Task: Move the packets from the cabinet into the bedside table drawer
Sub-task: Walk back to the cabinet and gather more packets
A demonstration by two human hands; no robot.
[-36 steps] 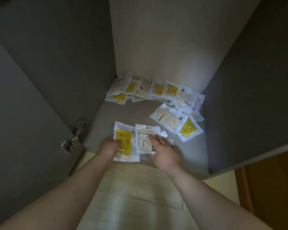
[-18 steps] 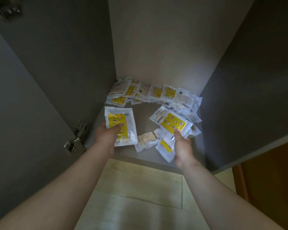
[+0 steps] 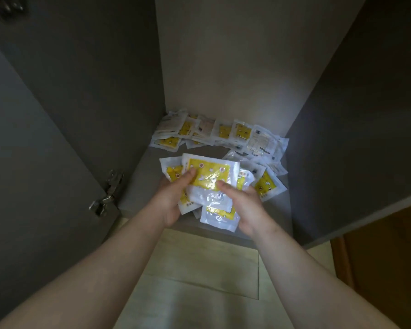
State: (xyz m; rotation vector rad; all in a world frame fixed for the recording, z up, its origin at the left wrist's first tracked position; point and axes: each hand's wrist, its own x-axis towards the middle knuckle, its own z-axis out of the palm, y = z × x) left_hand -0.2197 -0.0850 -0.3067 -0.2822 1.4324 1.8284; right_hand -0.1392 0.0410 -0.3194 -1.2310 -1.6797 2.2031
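Both hands hold one bundle of white packets with yellow labels [image 3: 209, 176] above the front of the cabinet shelf [image 3: 138, 186]. My left hand [image 3: 173, 198] grips the bundle from the left, thumb on the top packet. My right hand [image 3: 244, 205] grips it from the right, thumb on the same packet. More packets [image 3: 223, 132] lie in a row along the back wall of the cabinet. Others [image 3: 267, 185] lie loose at the right side of the shelf. The bedside table drawer is out of view.
The cabinet's left door [image 3: 33, 162] stands open with a metal hinge [image 3: 109, 193] near the shelf's front left corner. The right door [image 3: 365, 138] is open too. Pale wooden floor [image 3: 199, 269] lies below the shelf edge.
My two hands have come together at the shelf's front. The packets each held separately now overlap in one bundle held by both hands.
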